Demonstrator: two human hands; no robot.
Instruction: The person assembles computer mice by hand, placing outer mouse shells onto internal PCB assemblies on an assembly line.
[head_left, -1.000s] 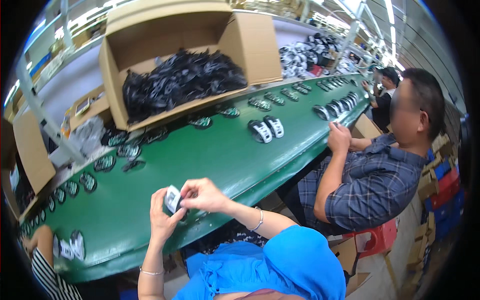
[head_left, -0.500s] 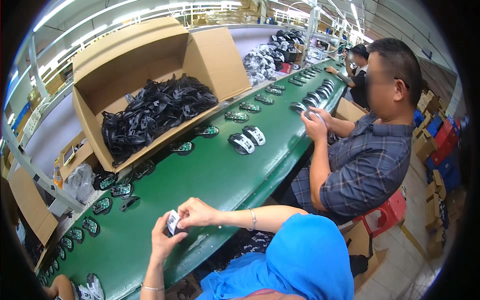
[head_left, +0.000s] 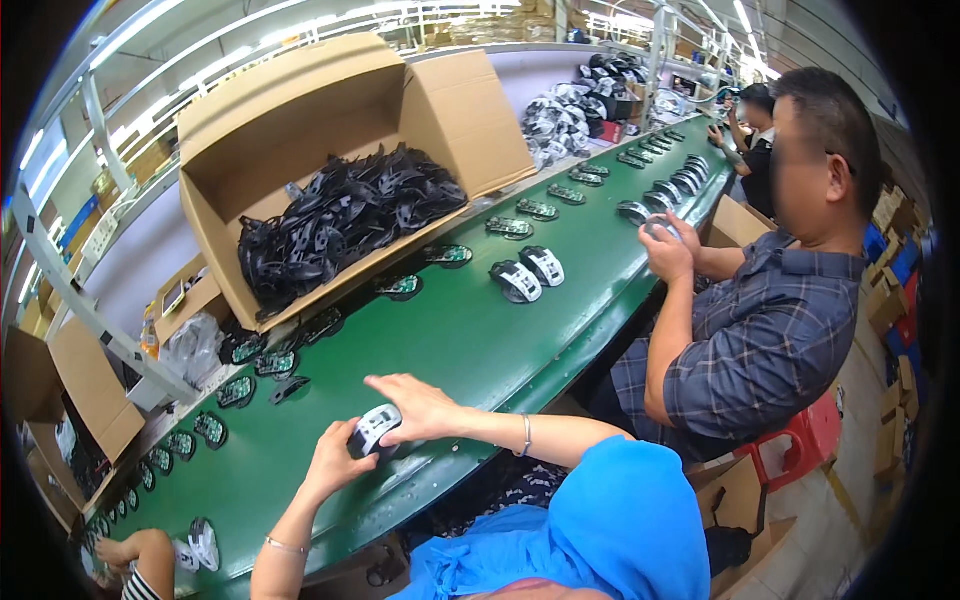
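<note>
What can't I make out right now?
In the head view:
- Underside of the white shell, held in the left hand: faces away.
- Object in the co-worker's hands: mostly covered by their grip.
- Lower inside of the cardboard box: covered by black parts.
- Neighbour's arm, lower left: cut off by the lower edge.
- Farthest circuit boards: too small.

Bright white light comes from tube lights (head_left: 743,15) above the green table (head_left: 440,340), leaving pale glare on its glossy surface; beneath its near edge lies dark shadow. Fisheye distortion bows the table's edges; detail softens at its far end.
</note>
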